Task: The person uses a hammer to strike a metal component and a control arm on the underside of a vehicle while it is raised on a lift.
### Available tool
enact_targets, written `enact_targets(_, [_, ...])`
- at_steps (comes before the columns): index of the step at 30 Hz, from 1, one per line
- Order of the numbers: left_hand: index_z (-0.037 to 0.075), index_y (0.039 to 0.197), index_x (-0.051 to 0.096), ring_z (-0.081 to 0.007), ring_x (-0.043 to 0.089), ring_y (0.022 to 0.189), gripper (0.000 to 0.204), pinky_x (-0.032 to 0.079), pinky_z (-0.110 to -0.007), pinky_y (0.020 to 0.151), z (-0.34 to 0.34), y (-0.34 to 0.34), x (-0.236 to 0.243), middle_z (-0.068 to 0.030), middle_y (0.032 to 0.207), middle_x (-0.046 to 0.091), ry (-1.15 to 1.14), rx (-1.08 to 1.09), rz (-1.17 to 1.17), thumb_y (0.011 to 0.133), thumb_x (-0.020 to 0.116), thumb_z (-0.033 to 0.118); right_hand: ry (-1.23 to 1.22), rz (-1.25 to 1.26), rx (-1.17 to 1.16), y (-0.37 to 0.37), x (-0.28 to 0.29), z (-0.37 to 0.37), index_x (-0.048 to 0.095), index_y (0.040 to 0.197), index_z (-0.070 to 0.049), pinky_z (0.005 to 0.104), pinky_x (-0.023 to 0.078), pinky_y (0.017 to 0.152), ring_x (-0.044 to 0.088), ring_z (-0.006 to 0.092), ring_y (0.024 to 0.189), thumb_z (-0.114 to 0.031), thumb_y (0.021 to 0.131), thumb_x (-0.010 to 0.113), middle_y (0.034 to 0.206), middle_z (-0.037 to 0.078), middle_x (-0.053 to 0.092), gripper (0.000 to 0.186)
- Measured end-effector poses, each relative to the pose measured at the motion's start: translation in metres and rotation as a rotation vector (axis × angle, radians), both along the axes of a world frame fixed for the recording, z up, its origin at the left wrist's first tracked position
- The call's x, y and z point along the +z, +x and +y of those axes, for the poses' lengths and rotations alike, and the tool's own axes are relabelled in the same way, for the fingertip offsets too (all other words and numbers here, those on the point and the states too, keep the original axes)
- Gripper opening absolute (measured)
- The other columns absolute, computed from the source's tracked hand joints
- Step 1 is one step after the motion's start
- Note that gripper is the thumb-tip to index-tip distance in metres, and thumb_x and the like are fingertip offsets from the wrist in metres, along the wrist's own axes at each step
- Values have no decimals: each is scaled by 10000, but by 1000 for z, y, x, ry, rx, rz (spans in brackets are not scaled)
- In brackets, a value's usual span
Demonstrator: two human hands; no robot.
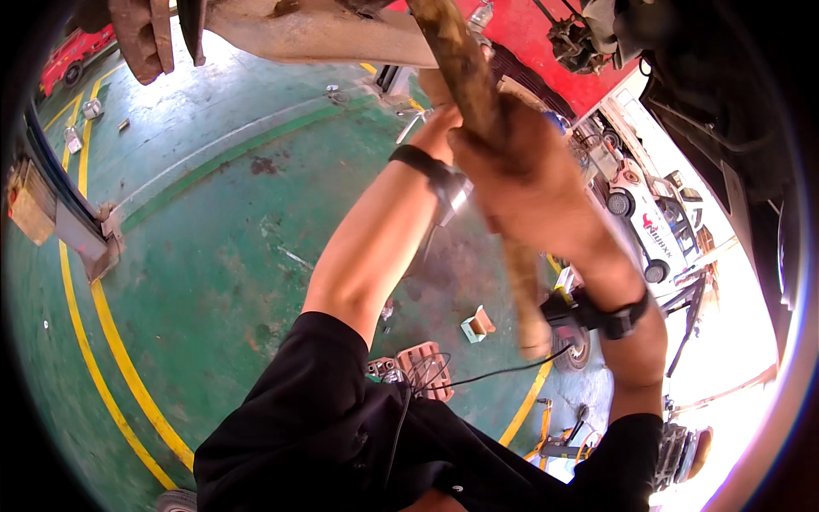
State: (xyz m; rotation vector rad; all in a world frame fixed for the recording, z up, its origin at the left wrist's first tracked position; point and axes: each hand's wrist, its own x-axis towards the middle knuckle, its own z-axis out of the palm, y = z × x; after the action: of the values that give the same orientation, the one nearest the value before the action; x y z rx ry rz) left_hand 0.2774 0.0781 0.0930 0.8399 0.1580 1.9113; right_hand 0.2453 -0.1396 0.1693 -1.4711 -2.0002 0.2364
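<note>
Black sleeves [341, 427] fill the bottom of the frame, and both bare forearms rise from them toward the upper middle. Right of centre, the right hand [520, 166] is wrapped shut around a long, dirty wooden handle [478, 94], which runs from the top middle of the frame down through the fist and ends lower, near the right wrist. A black wristband [621, 320] sits on that wrist. The left hand [439, 115] reaches up just behind the same handle in the upper middle; most of it is hidden by the handle and the right hand, so how far it is closed cannot be told. It carries a black band [418, 160] at the wrist too.

Across the top of the frame hangs a rusty metal underside [281, 30], pale and flaking, with a brown disc-like part [141, 34] at the upper left. Below lies a green painted floor [213, 247] with yellow lines [111, 341]. A small pink crate [424, 363] and an orange-and-white block [478, 326] lie on the floor in the lower middle. A white vehicle [648, 230] stands at the right.
</note>
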Motion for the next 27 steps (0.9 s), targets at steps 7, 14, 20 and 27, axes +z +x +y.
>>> enact_targets(7, [22,959,657,-151,597,806,263,496,-325,697,3,5,9,-53,891,663,26,24,2,797,767,197,-27,471,-49,-16,24,2,539,819,2,261,402,372,510,96,445,-174,914,585,582,13,498,206])
enact_targets(14, [46,955,647,-149,566,815,273,476,-345,681,34,7,-13,-41,891,640,72,95,139,835,739,273,-223,87,-12,-5,22,-18,525,898,19,263,409,379,484,101,417,-153,892,601,566,28,504,188])
enact_targets(20, [29,937,649,-164,607,788,197,512,-314,692,7,24,5,-53,876,662,-4,156,-70,816,742,154,48,471,-127,-11,21,10,566,806,7,262,394,379,474,117,401,-216,887,619,555,32,503,244])
enact_targets(27, [19,1016,612,-181,632,793,310,537,-349,679,-1,-12,-10,-53,899,661,-101,43,109,808,737,212,-127,45,8,-2,16,3,544,823,30,267,407,383,511,110,437,-171,904,577,597,49,521,219])
